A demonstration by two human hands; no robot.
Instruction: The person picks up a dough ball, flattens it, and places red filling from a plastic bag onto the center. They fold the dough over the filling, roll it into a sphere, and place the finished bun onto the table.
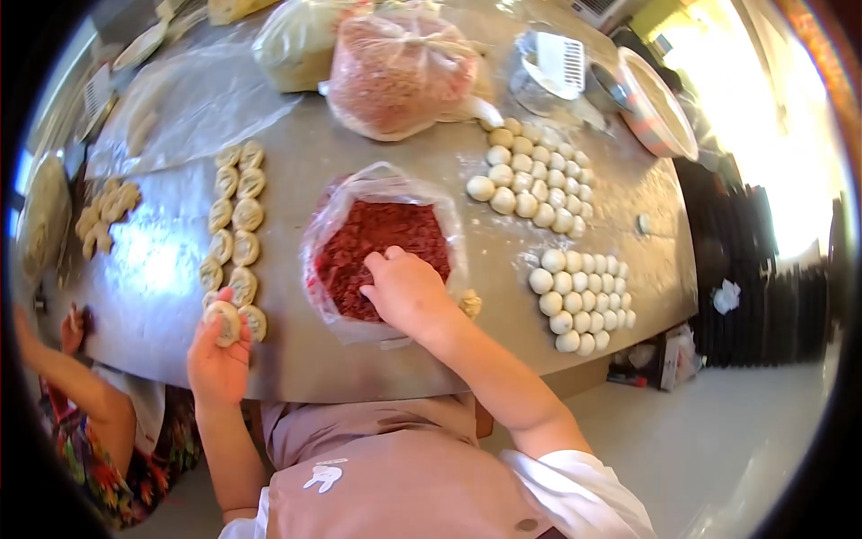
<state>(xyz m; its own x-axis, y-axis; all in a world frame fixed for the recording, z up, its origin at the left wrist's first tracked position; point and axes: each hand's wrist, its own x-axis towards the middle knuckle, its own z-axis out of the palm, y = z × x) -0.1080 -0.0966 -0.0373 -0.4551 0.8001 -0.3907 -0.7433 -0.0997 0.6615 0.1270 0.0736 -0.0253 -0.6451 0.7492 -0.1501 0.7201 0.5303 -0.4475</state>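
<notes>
My left hand point(218, 368) is closed around a round dough piece point(224, 324), held upright at the table's front edge. It is beside two rows of similar flattened dough pieces point(246, 215) with coiled, creased tops. In front of me stands an open clear plastic bag point(453, 235) full of dark red, crumbly filling point(377, 238). My right hand point(406, 292) reaches over the bag's near right rim, its bent fingers gripping at the filling. Some fingertips are hidden in it. A small lump of dough point(470, 303) lies just right of the bag.
Two groups of white dough balls point(539, 175) point(585, 301) lie on the right. At the back are a tied bag of pinkish mince point(401, 76), another filled bag point(303, 45) and a tub point(658, 103). Another person's arm point(81, 382) is at left, near dough scraps point(109, 212).
</notes>
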